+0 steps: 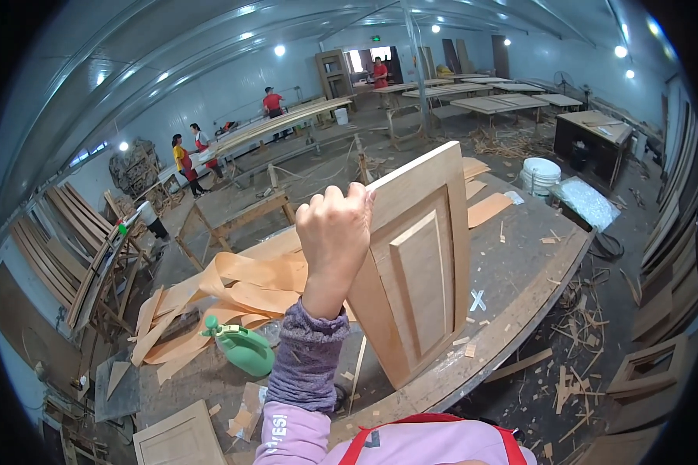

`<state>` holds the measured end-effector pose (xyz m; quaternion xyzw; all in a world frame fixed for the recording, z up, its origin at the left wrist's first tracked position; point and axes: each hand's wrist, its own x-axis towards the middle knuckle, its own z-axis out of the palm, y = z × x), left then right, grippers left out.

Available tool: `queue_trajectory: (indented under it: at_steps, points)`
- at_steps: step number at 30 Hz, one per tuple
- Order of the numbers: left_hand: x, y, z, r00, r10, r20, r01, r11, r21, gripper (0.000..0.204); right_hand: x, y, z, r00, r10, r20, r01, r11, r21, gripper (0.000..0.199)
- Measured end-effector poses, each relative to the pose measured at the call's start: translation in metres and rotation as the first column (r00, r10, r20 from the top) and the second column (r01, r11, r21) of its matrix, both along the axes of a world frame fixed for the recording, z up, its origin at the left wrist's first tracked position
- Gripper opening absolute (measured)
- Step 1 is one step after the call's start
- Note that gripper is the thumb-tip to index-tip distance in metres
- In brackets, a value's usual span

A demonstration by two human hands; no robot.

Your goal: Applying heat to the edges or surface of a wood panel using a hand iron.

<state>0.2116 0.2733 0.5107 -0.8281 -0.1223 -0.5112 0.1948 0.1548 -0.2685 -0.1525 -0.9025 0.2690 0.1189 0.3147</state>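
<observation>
My left hand [335, 232] is closed round the upper left corner of a light wooden cabinet door [420, 267], its fingers curled over the edge. This door has a raised panel inside a frame and stands tilted on the workbench [512, 267], its lower corner near the bench's front edge. My right hand is out of view. Left of my forearm stands a green plastic bottle [248, 353], close to a heap of thin orange-brown veneer strips [248, 279]. A second panel door [180, 438] lies at the lower left.
Wood scraps [578, 387] litter the floor at the right. White buckets [540, 175] and a plastic-wrapped bundle [585, 203] stand beyond the bench. Sawhorses [248, 217] are at the left. Several people work farther back, near long tables [498, 104]. Boards lean along both walls.
</observation>
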Motion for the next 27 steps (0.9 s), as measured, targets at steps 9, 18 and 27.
queue_trajectory:
  at_steps: [9, 18, 27]
  points:
    - [0.004, 0.004, 0.001, 1.000, 0.022, -0.020, -0.022, 1.000, 0.003, 0.025, -0.023, -0.029, -0.009, 0.996, -0.034, -0.080, 0.035, 0.999, 0.015, 0.040]
    - [0.004, 0.003, -0.001, 1.000, 0.019, -0.005, -0.019, 1.000, 0.004, 0.025, -0.025, -0.018, -0.005, 0.989, -0.036, -0.142, 0.021, 0.994, -0.109, 0.042]
    - [0.006, 0.006, -0.002, 1.000, 0.013, 0.000, -0.013, 1.000, 0.004, 0.026, -0.022, -0.030, -0.016, 0.995, 0.030, -0.094, -0.036, 0.997, -0.062, 0.045]
